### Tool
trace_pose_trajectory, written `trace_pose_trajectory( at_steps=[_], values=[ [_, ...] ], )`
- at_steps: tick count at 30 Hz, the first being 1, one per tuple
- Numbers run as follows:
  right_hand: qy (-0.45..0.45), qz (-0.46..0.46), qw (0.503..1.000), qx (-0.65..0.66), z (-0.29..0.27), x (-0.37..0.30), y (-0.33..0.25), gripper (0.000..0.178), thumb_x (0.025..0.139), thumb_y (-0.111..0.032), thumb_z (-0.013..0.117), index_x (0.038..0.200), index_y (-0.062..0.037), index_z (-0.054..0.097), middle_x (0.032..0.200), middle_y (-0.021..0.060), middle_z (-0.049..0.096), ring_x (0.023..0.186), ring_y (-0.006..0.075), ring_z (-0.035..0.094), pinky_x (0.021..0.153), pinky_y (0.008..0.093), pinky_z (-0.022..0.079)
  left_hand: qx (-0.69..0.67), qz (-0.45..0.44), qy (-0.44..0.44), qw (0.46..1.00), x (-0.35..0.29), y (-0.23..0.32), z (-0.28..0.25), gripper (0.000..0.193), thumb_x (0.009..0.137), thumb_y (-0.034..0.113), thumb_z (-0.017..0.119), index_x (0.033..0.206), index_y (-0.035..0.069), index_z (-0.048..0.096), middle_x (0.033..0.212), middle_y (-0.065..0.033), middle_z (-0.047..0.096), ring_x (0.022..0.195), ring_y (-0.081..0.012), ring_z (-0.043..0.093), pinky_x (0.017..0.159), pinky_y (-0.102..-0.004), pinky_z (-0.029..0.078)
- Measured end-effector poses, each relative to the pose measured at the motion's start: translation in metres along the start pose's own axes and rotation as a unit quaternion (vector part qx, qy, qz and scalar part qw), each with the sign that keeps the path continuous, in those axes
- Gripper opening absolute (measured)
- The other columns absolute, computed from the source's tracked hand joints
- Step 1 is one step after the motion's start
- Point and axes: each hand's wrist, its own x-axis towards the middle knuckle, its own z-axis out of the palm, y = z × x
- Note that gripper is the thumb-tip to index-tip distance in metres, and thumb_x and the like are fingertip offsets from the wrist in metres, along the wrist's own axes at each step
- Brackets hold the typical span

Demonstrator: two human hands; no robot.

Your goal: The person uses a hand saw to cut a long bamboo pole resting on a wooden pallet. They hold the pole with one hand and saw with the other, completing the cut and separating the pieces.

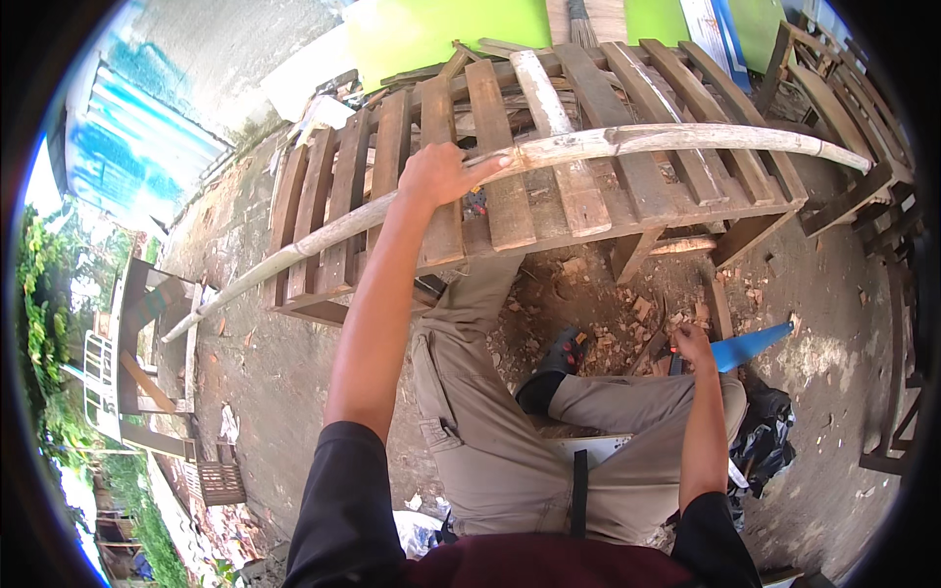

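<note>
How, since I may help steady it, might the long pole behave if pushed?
The pole looks rounded, so it may roll on the slats. Its bamboo-like joints suggest it's light for its size. Being long, it may swing if pushed off-centre.

The left hand (431, 178) and forearm hide a stretch of the pole (578, 146), and the hand's fingertips are lost on the far side. The right hand (694, 345) covers much of the saw's (751, 346) handle. The left foot is out of sight under the surface (582, 201). A pale thing (594, 449) between the legs (480, 431) is mostly covered, its kind unclear. What the black bag (767, 436) holds cannot be told. The top edge cuts off the broom (580, 27); the dark round rim trims the rack (828, 106) at right. The far greenery (54, 294) blurs.
</note>
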Motion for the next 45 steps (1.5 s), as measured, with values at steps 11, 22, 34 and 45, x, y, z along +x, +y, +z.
trace_pose_trajectory(
  at_steps=[11, 22, 34, 45],
  values=[
    [0.011, -0.012, 0.998, -0.066, -0.005, -0.016, -0.005, 0.041, 0.089, -0.041, 0.069, 0.103, -0.0017, 0.074, 0.096, 0.0201, 0.075, 0.097, 0.0332, 0.074, 0.087, 0.0438, 0.056, -0.010, 0.008, -0.019, 1.000, 0.002, 0.006, -0.001, 0.107, 0.076, 0.094, 0.046, 0.094, -0.007, 0.075, 0.094, -0.0272, 0.073, 0.094, -0.0410, 0.072, 0.089, -0.0503, 0.056],
    [-0.015, -0.030, 0.985, -0.170, -0.001, -0.019, -0.036, 0.044, 0.088, -0.045, 0.069, 0.096, -0.0021, 0.078, 0.098, 0.0242, 0.074, 0.101, 0.0399, 0.071, 0.091, 0.0475, 0.055, 0.029, 0.079, 0.276, 0.958, -0.068, 0.021, 0.069, 0.078, 0.083, 0.066, 0.070, 0.131, 0.005, 0.060, 0.122, -0.0131, 0.064, 0.118, -0.0337, 0.057, 0.107, -0.0486, 0.038],
    [0.027, 0.296, 0.936, -0.191, 0.084, 0.012, 0.002, 0.055, 0.090, -0.026, 0.067, 0.137, 0.0005, 0.059, 0.138, 0.0187, 0.057, 0.137, 0.0450, 0.047, 0.101, 0.0592, 0.049, 0.062, 0.080, 0.332, 0.938, -0.069, 0.028, 0.081, 0.074, 0.083, 0.063, 0.073, 0.128, 0.005, 0.060, 0.114, -0.0136, 0.063, 0.111, -0.0341, 0.057, 0.102, -0.0475, 0.040],
    [-0.089, 0.174, 0.907, -0.373, 0.093, 0.045, 0.039, 0.069, 0.087, -0.044, 0.075, 0.135, 0.0014, 0.055, 0.123, 0.0155, 0.070, 0.112, 0.0294, 0.069, 0.102, 0.0459, 0.048, 0.034, 0.061, 0.333, 0.940, -0.075, 0.027, 0.076, 0.080, 0.073, 0.061, 0.082, 0.124, 0.002, 0.061, 0.113, -0.0144, 0.063, 0.112, -0.0348, 0.056, 0.102, -0.0486, 0.040]
  ],
)
